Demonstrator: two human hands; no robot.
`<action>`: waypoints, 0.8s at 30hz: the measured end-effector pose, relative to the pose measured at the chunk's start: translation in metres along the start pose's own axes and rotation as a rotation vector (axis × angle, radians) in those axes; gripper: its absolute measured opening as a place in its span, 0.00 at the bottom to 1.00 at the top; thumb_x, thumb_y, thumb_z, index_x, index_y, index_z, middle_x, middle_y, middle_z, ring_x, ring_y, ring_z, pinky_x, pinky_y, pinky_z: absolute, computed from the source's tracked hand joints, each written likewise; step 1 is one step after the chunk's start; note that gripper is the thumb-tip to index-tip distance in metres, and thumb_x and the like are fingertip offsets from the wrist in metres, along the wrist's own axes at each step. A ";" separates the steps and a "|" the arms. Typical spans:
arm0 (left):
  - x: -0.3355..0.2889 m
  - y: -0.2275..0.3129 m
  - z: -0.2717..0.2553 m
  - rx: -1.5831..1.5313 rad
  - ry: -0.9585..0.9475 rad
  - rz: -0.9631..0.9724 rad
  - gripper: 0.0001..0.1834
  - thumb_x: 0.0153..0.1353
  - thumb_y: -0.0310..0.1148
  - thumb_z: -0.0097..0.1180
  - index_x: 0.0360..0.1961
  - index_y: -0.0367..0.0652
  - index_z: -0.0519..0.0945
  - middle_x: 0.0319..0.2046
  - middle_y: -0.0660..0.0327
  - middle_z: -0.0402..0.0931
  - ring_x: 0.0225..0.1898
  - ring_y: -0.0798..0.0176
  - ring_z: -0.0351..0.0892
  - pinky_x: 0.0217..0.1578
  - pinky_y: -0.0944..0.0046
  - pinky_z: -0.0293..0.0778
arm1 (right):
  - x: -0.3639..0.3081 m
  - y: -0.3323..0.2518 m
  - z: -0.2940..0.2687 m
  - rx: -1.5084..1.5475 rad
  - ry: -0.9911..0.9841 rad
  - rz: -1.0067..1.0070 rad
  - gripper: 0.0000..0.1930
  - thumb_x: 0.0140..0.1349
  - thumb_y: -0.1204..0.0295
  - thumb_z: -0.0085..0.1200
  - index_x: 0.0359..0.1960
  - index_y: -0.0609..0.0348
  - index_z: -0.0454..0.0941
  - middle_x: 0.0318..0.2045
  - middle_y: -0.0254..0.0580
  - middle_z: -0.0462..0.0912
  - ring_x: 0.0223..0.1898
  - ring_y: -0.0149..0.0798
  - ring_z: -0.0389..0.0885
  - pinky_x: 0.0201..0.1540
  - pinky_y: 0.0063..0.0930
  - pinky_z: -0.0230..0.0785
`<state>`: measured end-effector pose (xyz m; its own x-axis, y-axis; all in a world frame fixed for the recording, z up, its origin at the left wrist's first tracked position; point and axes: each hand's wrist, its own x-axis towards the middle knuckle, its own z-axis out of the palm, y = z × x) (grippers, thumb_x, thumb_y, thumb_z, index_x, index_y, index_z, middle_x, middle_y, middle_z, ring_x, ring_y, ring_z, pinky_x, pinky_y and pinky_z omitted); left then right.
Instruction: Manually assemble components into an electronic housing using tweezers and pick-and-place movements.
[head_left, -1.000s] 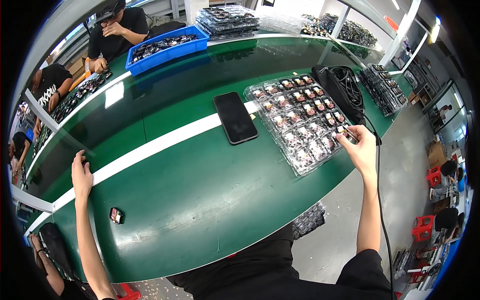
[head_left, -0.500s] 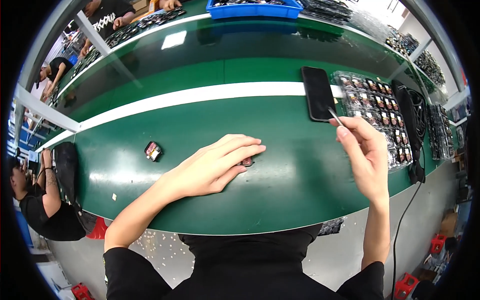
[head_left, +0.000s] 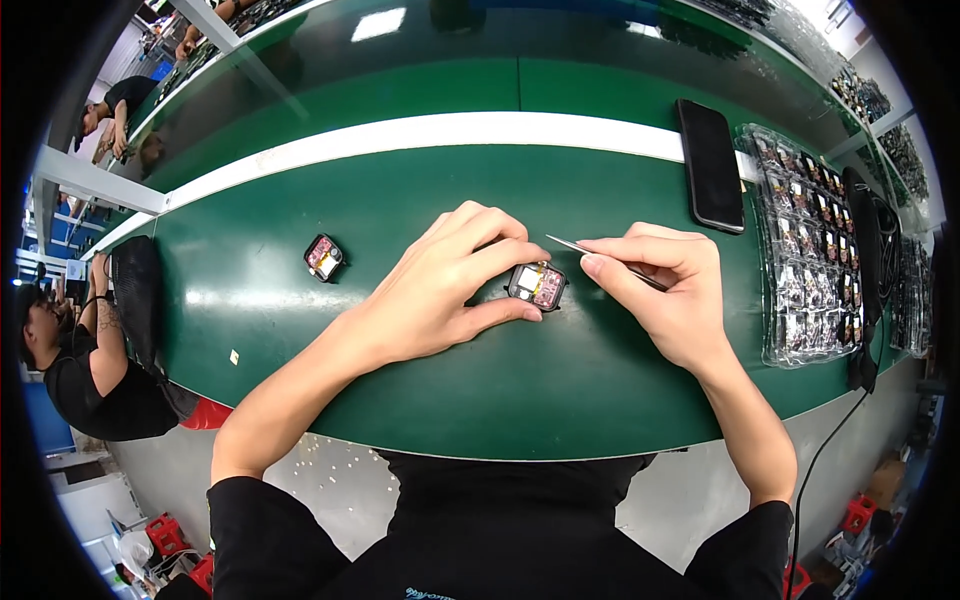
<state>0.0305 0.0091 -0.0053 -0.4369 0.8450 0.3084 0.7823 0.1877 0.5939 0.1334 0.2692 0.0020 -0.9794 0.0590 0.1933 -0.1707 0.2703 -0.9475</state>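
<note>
My left hand (head_left: 445, 275) pins an opened smartwatch case (head_left: 538, 286) against the green table, thumb along its near edge and fingers along the far one. Exposed inside the case are a pale square part, a strip of yellow and pinkish-red circuitry. From the right, my right hand (head_left: 672, 290) grips a pair of thin metal tweezers (head_left: 568, 244), whose tip points left, just above the case and apart from it. A second opened watch case (head_left: 324, 258) with similar insides lies alone to the left of my left hand.
A black phone (head_left: 710, 165) lies at the far right across a white strip (head_left: 440, 130). Beside it stand clear plastic trays (head_left: 775, 300) filled with watch parts, then a black cable (head_left: 882, 225). A seated person (head_left: 90, 370) is at the left, with others further back.
My right hand has come with the tweezers from beside the phone to the watch case. My left hand, which mostly covered the case, now grips it by its edges. The view has shifted.
</note>
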 end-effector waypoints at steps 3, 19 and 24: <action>0.003 -0.001 -0.004 0.010 0.006 -0.013 0.31 0.58 0.39 0.84 0.62 0.44 0.88 0.51 0.61 0.84 0.51 0.54 0.80 0.55 0.55 0.73 | -0.001 0.003 0.003 0.109 -0.026 0.079 0.09 0.67 0.81 0.73 0.48 0.64 0.96 0.25 0.32 0.83 0.25 0.19 0.71 0.26 0.23 0.57; 0.006 -0.016 -0.010 -0.057 -0.017 -0.063 0.32 0.53 0.39 0.86 0.60 0.44 0.92 0.36 0.64 0.83 0.34 0.62 0.74 0.45 0.60 0.71 | 0.004 0.000 0.015 -0.281 -0.033 -0.094 0.07 0.61 0.83 0.72 0.40 0.67 0.95 0.20 0.34 0.80 0.20 0.22 0.69 0.24 0.24 0.53; 0.005 -0.015 -0.010 -0.039 -0.017 -0.071 0.33 0.52 0.39 0.86 0.60 0.44 0.91 0.35 0.64 0.83 0.34 0.62 0.74 0.46 0.60 0.72 | 0.005 0.004 0.017 -0.278 -0.001 -0.107 0.06 0.58 0.83 0.72 0.37 0.66 0.95 0.19 0.35 0.80 0.17 0.24 0.69 0.21 0.26 0.54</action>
<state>0.0117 0.0053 -0.0053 -0.4825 0.8389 0.2519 0.7317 0.2279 0.6424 0.1257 0.2541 -0.0051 -0.9574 0.0153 0.2883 -0.2372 0.5274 -0.8158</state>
